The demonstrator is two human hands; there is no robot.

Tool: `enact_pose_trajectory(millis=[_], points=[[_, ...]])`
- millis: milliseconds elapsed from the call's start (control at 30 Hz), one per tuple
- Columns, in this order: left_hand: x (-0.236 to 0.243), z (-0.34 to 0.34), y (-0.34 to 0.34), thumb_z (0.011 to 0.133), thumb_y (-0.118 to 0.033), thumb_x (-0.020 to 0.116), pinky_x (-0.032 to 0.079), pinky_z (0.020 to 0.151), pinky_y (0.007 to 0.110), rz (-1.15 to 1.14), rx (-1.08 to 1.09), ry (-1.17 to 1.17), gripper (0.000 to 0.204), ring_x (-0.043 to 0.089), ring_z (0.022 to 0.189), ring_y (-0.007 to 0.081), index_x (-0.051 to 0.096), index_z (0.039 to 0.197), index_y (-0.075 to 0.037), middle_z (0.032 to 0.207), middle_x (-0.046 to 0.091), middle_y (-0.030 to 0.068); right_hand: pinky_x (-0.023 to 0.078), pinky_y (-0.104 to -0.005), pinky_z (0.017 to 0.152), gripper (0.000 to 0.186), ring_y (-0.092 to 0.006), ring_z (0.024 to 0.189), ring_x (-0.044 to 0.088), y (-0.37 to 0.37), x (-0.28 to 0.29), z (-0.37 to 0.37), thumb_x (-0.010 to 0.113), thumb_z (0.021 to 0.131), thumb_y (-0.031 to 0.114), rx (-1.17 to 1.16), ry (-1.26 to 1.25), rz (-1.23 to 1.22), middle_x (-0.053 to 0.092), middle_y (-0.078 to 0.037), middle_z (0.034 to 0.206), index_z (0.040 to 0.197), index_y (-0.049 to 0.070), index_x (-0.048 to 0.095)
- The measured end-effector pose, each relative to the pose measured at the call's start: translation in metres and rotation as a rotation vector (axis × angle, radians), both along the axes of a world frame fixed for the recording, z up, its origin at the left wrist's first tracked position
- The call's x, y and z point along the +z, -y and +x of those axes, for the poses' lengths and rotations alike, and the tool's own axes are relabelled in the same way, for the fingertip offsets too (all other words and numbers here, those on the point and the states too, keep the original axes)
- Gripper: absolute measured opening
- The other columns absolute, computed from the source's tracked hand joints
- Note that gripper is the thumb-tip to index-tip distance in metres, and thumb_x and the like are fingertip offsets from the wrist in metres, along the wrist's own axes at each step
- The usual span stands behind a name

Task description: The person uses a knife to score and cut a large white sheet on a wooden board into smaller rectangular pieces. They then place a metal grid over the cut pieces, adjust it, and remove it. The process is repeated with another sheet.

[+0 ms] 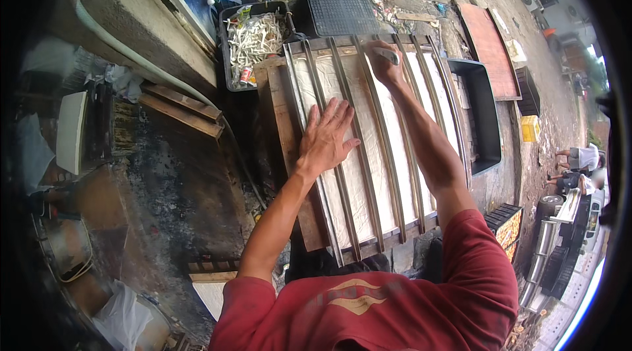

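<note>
Head view, looking down. A wooden tray (283, 121) sits in the centre of the frame, filled with a white slab (368, 153) under long metal strips (376, 147) running from the upper edge toward the lower centre. Left hand (326, 137) lies flat, fingers spread wide, on the left part of the slab and across one strip, holding nothing. Right hand (384, 61) is near the tray's far end, upper centre, closed around a small pale tool (388, 55) pressed at the slab; which kind of tool cannot be told. Upper left of centre: a black crate (227, 48) of pale scraps, just beside the tray. Above the tray: a black ribbed mat (336, 2). Right of the tray: a dark empty tub (484, 121). Lower frame: the person's red shirt (368, 311).
</note>
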State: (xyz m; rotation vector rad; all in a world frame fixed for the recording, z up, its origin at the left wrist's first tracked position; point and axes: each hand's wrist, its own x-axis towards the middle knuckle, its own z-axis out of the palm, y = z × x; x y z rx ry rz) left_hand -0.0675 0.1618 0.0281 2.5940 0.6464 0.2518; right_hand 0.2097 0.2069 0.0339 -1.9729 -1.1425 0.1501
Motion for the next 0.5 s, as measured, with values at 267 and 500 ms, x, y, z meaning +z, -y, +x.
enact_pose_trajectory(millis=[267, 500], points=[[-0.015, 0.009, -0.013, 0.103, -0.063, 0.048, 0.01, 0.13, 0.059, 0.122, 0.024, -0.027, 0.079, 0.02, 0.161, 0.0303, 0.038, 0.163, -0.012, 0.17, 0.034, 0.0081, 0.059, -0.0291, 0.056, 0.008, -0.0159, 0.069, 0.073, 0.277, 0.026, -0.095, 0.074, 0.096, 0.014, 0.041, -0.007, -0.185, 0.076, -0.01, 0.082, 0.09, 0.011, 0.07], [-0.012, 0.008, -0.012, 0.102, -0.062, 0.05, 0.013, 0.13, 0.059, 0.104, 0.004, -0.028, 0.078, 0.023, 0.16, 0.03, 0.041, 0.161, -0.012, 0.17, 0.035, 0.0087, 0.057, -0.0295, 0.067, 0.005, -0.0148, 0.075, 0.072, 0.327, 0.077, -0.071, 0.077, 0.09, 0.006, 0.066, -0.166, -0.421, 0.077, -0.01, 0.088, 0.095, 0.004, 0.076]])
